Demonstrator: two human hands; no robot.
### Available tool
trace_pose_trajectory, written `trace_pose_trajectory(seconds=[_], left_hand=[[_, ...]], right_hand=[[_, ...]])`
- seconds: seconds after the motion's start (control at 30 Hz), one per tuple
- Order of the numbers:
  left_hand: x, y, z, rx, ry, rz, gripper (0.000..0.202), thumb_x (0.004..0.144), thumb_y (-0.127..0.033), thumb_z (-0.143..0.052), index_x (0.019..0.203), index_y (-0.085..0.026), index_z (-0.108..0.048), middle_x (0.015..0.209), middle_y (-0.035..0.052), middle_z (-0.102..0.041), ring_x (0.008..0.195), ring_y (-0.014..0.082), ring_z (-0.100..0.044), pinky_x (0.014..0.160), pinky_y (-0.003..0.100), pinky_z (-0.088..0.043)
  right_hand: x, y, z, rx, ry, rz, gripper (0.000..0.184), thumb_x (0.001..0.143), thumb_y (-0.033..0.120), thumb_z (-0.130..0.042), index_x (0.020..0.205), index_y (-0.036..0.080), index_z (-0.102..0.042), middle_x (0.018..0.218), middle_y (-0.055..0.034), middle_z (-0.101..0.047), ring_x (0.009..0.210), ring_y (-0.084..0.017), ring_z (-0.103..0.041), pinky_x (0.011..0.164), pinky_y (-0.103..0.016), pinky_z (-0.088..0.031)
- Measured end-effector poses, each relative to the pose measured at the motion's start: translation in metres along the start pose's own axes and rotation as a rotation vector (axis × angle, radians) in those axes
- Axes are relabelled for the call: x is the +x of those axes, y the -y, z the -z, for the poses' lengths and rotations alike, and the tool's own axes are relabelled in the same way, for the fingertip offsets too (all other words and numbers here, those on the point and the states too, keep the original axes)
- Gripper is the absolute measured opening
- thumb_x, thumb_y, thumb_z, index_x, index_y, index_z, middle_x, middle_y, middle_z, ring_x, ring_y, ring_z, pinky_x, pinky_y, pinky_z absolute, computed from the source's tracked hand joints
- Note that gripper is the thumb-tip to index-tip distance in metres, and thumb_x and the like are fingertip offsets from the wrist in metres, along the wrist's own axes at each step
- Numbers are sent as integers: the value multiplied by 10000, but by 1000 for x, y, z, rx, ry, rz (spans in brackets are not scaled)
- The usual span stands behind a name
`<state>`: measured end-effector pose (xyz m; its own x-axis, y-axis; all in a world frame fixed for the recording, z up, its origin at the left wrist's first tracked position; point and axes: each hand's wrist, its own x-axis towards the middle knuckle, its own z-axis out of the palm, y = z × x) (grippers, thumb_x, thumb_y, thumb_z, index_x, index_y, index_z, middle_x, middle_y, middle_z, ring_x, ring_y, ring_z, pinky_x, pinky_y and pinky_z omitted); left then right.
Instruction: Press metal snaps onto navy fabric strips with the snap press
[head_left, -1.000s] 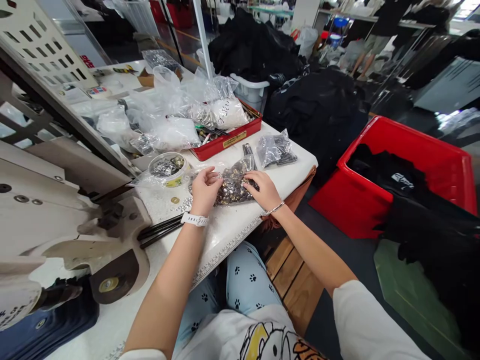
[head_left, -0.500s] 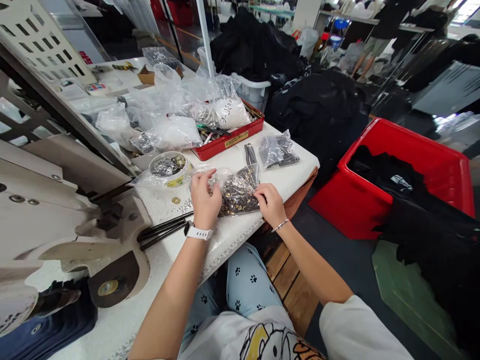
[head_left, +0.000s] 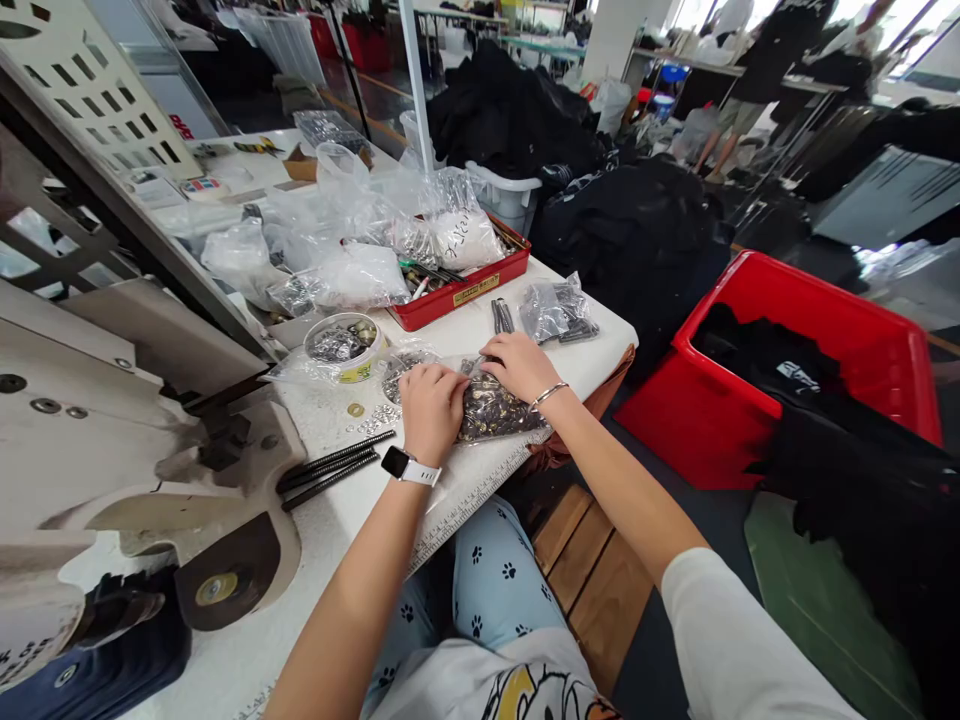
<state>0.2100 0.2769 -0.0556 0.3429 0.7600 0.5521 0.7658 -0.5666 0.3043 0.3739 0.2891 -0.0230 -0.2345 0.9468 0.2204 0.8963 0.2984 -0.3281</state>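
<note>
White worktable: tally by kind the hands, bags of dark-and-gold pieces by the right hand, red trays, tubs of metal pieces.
Hands (left hand, right hand): 2
Bag of dark-and-gold pieces: 1
Red tray: 1
Tub of metal pieces: 1
Total: 5

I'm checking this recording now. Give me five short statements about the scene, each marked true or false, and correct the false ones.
1. The left hand and right hand are both at the clear bag of small metal parts. True.
2. The watch is on the right wrist. False: the watch is on the left wrist.
3. Black ribbed rods lie on the white table. True.
4. The round tub stands inside the red tray. False: the round tub stands on the table, left of the red tray.
5. The red bin holds black fabric. True.
</note>
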Motion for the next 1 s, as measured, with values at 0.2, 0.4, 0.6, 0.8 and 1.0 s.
trace_pose_trajectory(seconds=[0.2, 0.4, 0.6, 0.8, 1.0], left_hand=[[4, 0, 5, -87, -32, 18, 152, 851, -217, -487, 787, -185, -621, 800, 58, -615, 826, 217, -496, 760, 349, -371], [7, -8, 4, -127, -35, -94, 208, 860, -309, -499, 983, -212, -635, 939, 56, -664, 885, 220, -501, 782, 366, -357], [2, -4, 3, -73, -11, -215, 224, 890, -261, -437, 804, -209, -638, 698, 41, -583, 769, 196, -474, 704, 336, -329], [3, -7, 8, -57, 111, -274, 213, 893, -225, -414, 796, -194, -601, 707, 35, -556, 748, 191, -463, 708, 339, -307], [3, -8, 11, -56, 169, -259, 211, 890, -220, -404, 798, -198, -592, 717, 37, -556, 756, 199, -470, 735, 354, -303]], right_hand=[[-1, -4, -9, 5, -54, 21, 206, 882, 188, -468, 838, 145, -665, 876, -86, -611, 858, -185, -539, 783, -307, -417], [-26, -2, -24, 137, -370, 183, 249, 900, 181, -386, 834, 175, -626, 834, -78, -584, 813, -181, -539, 753, -308, -449], [-35, -9, -25, 110, -355, 318, 281, 913, 208, -357, 835, 185, -625, 838, -74, -599, 821, -174, -544, 752, -304, -457], [-34, -25, -24, 13, -279, 405, 282, 909, 207, -353, 821, 181, -619, 808, -66, -593, 788, -169, -541, 707, -283, -455], [-34, -23, -27, 93, -314, 301, 248, 885, 167, -369, 775, 195, -589, 788, -52, -572, 773, -159, -536, 709, -271, -452]])
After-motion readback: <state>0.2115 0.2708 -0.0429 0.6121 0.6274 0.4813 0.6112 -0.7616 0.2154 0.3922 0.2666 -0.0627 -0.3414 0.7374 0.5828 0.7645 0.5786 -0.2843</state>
